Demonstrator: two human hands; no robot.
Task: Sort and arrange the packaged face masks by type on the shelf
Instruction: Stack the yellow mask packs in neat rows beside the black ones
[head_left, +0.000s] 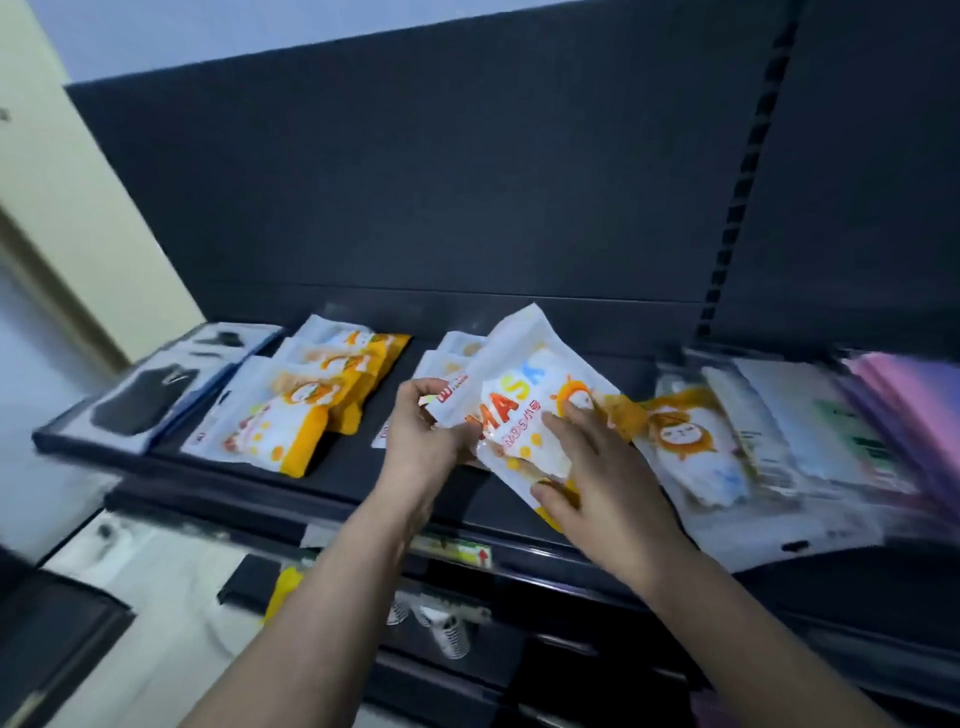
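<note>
1. The left hand (426, 426) is gripping the left edge of a white and orange mask packet (524, 410), its fingers curled round that edge.
2. The right hand (597, 467) is lying over the packet's front, fingers fairly straight and spread, with the thumb (548, 491) pressing near the lower corner.
3. The packet is tilting up above the middle of the dark shelf (234, 483), partly covering a short row of similar packets (452, 358) behind it.
4. A stack of matching orange packets (306, 405) is lying to the left, apart from the held one.
5. A lion-face packet (685, 441) is lying just right of the right hand, overlapping pale packets (810, 426).
6. Black mask packs (150, 389) are sitting at the far left end and blurred pink packets (904, 410) at the far right.
</note>
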